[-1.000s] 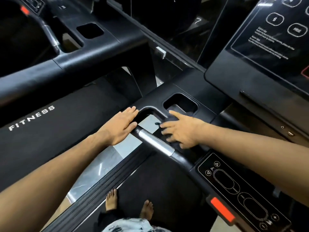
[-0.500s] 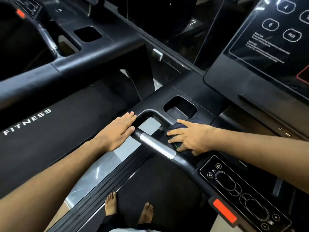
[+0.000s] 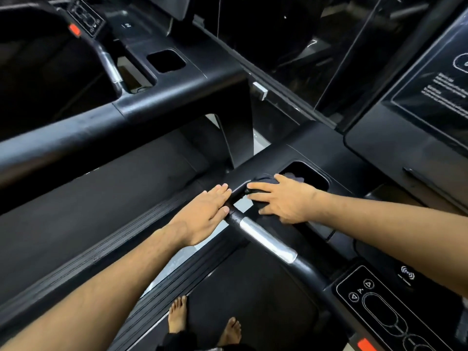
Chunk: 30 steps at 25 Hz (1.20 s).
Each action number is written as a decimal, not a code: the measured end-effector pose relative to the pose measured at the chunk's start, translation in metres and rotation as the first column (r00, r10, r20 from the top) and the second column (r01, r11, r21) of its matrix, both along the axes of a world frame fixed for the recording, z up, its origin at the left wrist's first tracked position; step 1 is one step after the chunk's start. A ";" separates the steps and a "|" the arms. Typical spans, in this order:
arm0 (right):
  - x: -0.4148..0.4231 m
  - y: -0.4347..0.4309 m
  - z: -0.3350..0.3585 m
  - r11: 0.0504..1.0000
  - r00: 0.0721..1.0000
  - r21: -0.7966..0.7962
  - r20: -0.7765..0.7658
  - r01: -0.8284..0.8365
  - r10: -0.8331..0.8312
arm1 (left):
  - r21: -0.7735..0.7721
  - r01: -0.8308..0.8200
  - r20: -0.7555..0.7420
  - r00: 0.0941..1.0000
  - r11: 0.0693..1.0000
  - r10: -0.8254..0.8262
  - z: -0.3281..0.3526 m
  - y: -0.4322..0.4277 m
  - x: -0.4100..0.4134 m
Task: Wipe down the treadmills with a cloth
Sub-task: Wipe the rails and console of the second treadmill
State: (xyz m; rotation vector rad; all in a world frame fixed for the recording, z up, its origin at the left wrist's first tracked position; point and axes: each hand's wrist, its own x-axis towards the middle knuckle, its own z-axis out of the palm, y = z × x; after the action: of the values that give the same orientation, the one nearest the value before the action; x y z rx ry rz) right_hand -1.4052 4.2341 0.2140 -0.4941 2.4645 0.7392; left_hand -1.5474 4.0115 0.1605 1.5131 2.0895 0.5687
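Cloth: while it lies mostly hidden under the right hand (image 3: 286,201), the dark cloth (image 3: 293,178) shows only as a bunched edge at the near rim of the cup-holder pocket (image 3: 307,176), on the console's left corner.
Handling: judged soft, light and limp; it should bunch and slide easily on smooth plastic, so a flat palm with spread fingers on its middle suits wiping, and a pinch at the loose edge suits lifting.
Right hand: fingers spread and nearly straight, pressing the cloth down rather than clutching it.
Left hand: the left hand (image 3: 205,214) lies flat, fingers together and straight, on the console's outer edge just beside the handlebar (image 3: 266,240); it holds nothing.
Treadmills: two in view, the near treadmill (image 3: 395,153) under the hands and a second treadmill (image 3: 162,97) alongside to the left.
Counts: one cloth, two hands, two bare feet (image 3: 177,314) on the belt, two cup-holder pockets, two red stop tabs.
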 end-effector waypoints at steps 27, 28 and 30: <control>0.025 -0.048 0.008 0.960 0.971 0.227 0.135 0.161 -0.195 | -0.031 -0.052 -0.008 0.999 0.998 0.052 0.006 -0.016 0.001; 0.036 -0.049 0.012 0.958 0.949 0.239 0.229 0.161 -0.216 | -0.036 -0.051 -0.014 0.999 0.998 0.050 0.006 -0.017 0.002; 0.057 -0.050 0.020 0.940 0.878 0.279 0.376 0.198 -0.297 | -0.040 -0.048 -0.030 0.998 0.998 0.047 0.006 -0.017 0.004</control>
State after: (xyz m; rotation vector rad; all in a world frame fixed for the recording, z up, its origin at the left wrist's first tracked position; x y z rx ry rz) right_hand -1.3481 4.1838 0.2338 -0.2079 1.9650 0.7188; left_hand -1.5433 3.9948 0.1665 1.4614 2.1509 0.5215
